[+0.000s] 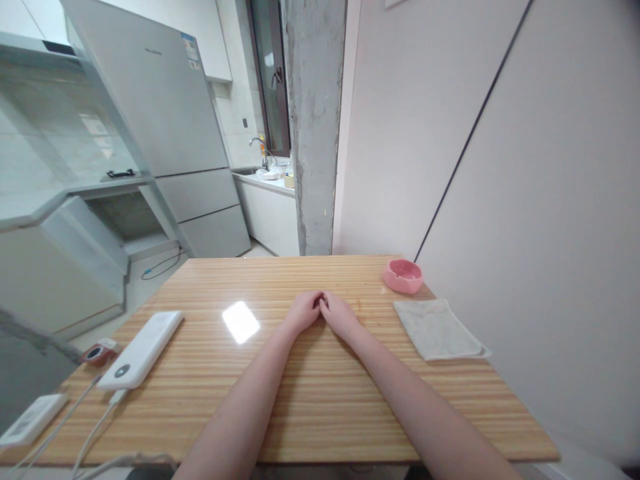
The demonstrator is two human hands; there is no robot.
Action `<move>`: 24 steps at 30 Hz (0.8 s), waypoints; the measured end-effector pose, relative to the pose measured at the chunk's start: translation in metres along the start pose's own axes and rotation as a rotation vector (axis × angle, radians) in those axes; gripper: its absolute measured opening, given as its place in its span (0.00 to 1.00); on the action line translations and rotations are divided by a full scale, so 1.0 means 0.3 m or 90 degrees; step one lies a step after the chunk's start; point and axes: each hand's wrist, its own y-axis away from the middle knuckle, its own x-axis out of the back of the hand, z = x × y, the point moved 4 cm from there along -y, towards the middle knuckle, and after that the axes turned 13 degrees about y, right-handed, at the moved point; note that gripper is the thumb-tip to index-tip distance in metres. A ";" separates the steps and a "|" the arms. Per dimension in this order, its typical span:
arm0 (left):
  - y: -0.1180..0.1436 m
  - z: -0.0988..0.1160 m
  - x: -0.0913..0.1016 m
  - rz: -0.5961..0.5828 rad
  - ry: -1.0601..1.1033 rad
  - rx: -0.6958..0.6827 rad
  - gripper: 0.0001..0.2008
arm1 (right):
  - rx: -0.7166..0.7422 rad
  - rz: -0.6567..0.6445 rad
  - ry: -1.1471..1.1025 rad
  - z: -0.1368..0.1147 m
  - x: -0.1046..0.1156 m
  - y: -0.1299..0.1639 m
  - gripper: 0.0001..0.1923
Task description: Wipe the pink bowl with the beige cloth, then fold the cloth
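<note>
Both of my hands rest on the striped wooden table [310,393], near its middle. My left hand [303,311] and my right hand [339,313] lie palm down with their fingertips touching each other. The fingers look loosely curled and neither hand holds anything. A folded grey-white cloth [436,329] lies to the right of my right hand. Beyond the cloth, at the far right corner by the wall, sits a pink dish [403,275].
A white power bank [143,349] with a cable lies at the table's left. A small red object [99,353] and a white device [31,419] sit at the left edge. Behind the table stand a concrete pillar [315,127], a fridge [165,120] and a counter with a tap [259,143].
</note>
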 end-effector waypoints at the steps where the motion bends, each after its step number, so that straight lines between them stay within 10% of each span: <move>1: -0.001 -0.001 -0.001 0.001 0.000 -0.002 0.12 | 0.000 0.001 -0.001 0.002 0.000 -0.001 0.16; 14: 0.001 0.007 0.001 -0.009 0.003 0.020 0.09 | 0.044 0.007 -0.021 0.043 0.068 -0.004 0.16; 21: 0.003 0.016 0.005 -0.003 0.000 0.024 0.10 | -0.349 0.358 0.209 0.399 0.344 0.049 0.23; 24: 0.005 0.018 0.007 -0.002 -0.003 0.024 0.10 | -0.429 0.305 0.212 0.491 0.337 0.070 0.21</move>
